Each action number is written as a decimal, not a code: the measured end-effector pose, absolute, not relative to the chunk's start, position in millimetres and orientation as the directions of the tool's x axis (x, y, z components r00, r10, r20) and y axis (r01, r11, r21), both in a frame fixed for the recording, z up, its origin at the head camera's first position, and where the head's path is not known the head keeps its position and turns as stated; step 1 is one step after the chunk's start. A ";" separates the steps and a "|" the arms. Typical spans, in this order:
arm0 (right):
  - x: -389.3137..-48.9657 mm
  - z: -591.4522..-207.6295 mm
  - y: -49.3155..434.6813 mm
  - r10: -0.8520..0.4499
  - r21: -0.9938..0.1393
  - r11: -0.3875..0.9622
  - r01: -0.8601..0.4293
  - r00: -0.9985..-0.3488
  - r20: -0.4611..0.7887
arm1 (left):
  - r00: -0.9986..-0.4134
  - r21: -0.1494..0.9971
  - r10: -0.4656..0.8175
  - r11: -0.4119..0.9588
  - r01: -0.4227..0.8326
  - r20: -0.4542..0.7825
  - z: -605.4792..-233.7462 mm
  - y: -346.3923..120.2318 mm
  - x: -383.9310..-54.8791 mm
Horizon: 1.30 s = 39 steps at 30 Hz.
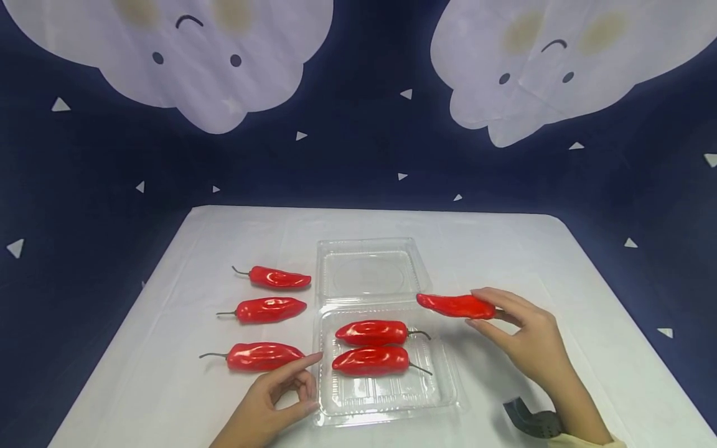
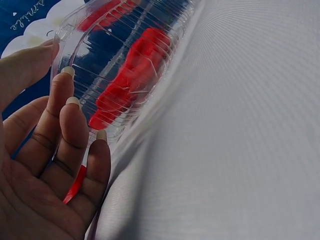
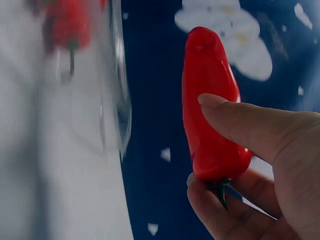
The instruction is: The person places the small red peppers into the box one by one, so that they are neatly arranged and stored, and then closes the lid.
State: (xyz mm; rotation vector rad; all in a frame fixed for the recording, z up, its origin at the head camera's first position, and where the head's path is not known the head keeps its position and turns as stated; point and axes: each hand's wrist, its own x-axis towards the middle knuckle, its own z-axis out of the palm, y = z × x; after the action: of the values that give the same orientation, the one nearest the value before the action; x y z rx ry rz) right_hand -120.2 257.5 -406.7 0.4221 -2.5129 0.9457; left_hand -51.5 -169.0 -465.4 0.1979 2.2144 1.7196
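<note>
In the head view my right hand (image 1: pixel 534 339) pinches a red chili pepper (image 1: pixel 456 305) between thumb and fingers, above the right side of a clear plastic clamshell box (image 1: pixel 386 404). The right wrist view shows this pepper (image 3: pixel 207 115) with the thumb across its body and its green stem (image 3: pixel 220 192) among the fingers. Two more red chili peppers, an upper one (image 1: pixel 372 333) and a lower one (image 1: pixel 371 361), lie side by side in the box. My left hand (image 1: pixel 277 398) touches the box's left edge with index finger and thumb; the left wrist view has its fingertips against the clear wall (image 2: pixel 80 85).
Left of the box lie three red chili peppers in a column: top (image 1: pixel 280 278), middle (image 1: pixel 271 310) and bottom (image 1: pixel 263 356), the last partly behind the left hand. The open lid (image 1: pixel 366 246) lies flat behind the box on the white table (image 1: pixel 493 249). A dark band (image 1: pixel 532 420) circles the right wrist.
</note>
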 end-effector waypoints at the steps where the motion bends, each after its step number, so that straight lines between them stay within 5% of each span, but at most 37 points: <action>1: -117.2 -405.5 251.9 -0.149 -0.545 0.720 -0.431 -0.862 0.485 | -0.937 0.961 0.306 0.263 -0.089 -0.171 -465.9 -168.7 -51.5; 12: -85.7 -396.7 194.9 -0.369 -0.475 0.654 -0.589 -0.796 0.480 | -0.939 0.956 0.303 0.285 -0.075 -0.164 -463.2 -168.6 -50.4; 22: -66.7 -411.0 155.0 -0.441 -0.521 0.677 -0.519 -0.854 0.278 | -0.938 0.953 0.301 0.292 -0.083 -0.174 -460.8 -170.2 -50.3; 39: -73.7 -416.8 139.6 -0.485 -0.290 0.806 -0.516 -0.857 0.175 | -0.945 0.965 0.308 0.260 -0.027 -0.110 -462.8 -169.3 -49.6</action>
State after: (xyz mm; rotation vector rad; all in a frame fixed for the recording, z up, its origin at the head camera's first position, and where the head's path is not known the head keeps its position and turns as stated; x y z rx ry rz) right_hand -73.7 139.6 -416.8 0.8046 -2.8974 0.5055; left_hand -49.6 -169.3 -462.8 0.2594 2.2584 1.7389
